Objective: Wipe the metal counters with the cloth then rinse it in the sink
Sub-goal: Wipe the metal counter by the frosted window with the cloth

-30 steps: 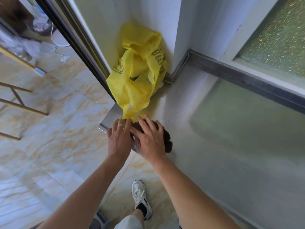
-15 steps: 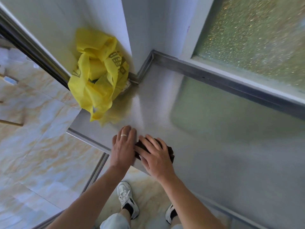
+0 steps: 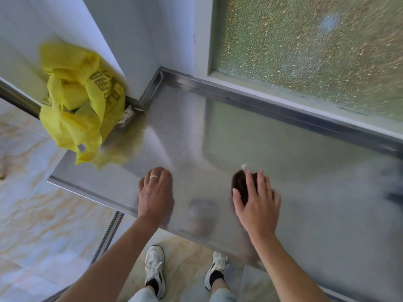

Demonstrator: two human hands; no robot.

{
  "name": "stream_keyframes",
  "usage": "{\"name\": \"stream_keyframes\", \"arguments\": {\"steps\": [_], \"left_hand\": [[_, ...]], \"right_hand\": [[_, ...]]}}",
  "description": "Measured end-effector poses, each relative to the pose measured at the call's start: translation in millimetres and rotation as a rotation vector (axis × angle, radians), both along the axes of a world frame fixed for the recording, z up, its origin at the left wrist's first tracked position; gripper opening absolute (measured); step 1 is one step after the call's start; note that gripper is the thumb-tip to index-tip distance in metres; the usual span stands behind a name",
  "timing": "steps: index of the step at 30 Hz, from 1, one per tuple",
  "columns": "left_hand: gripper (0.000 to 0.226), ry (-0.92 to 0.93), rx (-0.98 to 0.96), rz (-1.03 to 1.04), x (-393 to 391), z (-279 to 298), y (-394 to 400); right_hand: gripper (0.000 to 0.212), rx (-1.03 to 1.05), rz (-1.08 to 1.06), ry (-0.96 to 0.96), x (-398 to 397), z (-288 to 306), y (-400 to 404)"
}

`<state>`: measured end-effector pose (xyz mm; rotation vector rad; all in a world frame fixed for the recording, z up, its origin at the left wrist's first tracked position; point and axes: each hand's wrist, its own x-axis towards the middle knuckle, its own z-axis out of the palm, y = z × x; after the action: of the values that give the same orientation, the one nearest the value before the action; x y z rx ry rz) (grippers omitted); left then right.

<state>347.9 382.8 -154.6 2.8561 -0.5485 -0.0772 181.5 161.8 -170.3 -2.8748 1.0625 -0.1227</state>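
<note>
A dark brown cloth (image 3: 239,184) lies bunched on the metal counter (image 3: 218,131), near its front edge. My right hand (image 3: 256,203) presses flat on top of the cloth with fingers spread, covering most of it. My left hand (image 3: 156,192), wearing a ring, rests flat on the bare counter to the left, well apart from the cloth and holding nothing. The counter surface looks brushed and reflects the window.
A crumpled yellow plastic bag (image 3: 80,107) sits on the counter's far left corner against the wall. A raised metal lip (image 3: 283,105) runs along the back under a frosted window (image 3: 316,46). Tiled floor (image 3: 32,214) and my shoes (image 3: 154,271) lie below the counter edge.
My right hand has slid the cloth to the right along the counter, away from my left hand, which stayed near the left end. The two hands were side by side on the cloth before.
</note>
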Motion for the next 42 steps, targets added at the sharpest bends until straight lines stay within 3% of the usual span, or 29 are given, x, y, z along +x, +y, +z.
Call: {"name": "stream_keyframes", "arguments": {"steps": [5, 9, 11, 18, 23, 30, 36, 42], "left_hand": [[0.020, -0.001, 0.011, -0.058, 7, -2, 9], [0.024, -0.005, -0.024, -0.133, 9, -6, 25], [0.028, 0.006, -0.029, -0.147, 9, -8, 34], [0.033, 0.005, -0.045, -0.148, 16, -10, 84], [0.030, -0.064, -0.098, -0.050, 44, -9, 128], [0.025, -0.043, -0.068, -0.074, 42, -14, 123], [0.040, 0.031, -0.047, -0.298, -21, -9, 49], [0.037, 0.055, -0.060, -0.492, -97, -7, -49]], "right_hand": [[0.059, 0.014, 0.077, -0.208, -26, -16, -23], [0.052, 0.069, -0.139, -0.389, -17, -29, 39], [0.050, 0.097, -0.143, -0.421, 0, -28, 86], [0.046, 0.318, 0.092, -0.429, 87, -19, 237], [0.038, 0.374, 0.362, -0.404, 140, -13, 272], [0.038, 0.388, 0.536, -0.427, 136, -17, 249], [0.036, 0.301, 0.413, -0.459, 55, -27, 166], [0.042, 0.145, 0.202, -0.381, -66, -22, 62]]}}
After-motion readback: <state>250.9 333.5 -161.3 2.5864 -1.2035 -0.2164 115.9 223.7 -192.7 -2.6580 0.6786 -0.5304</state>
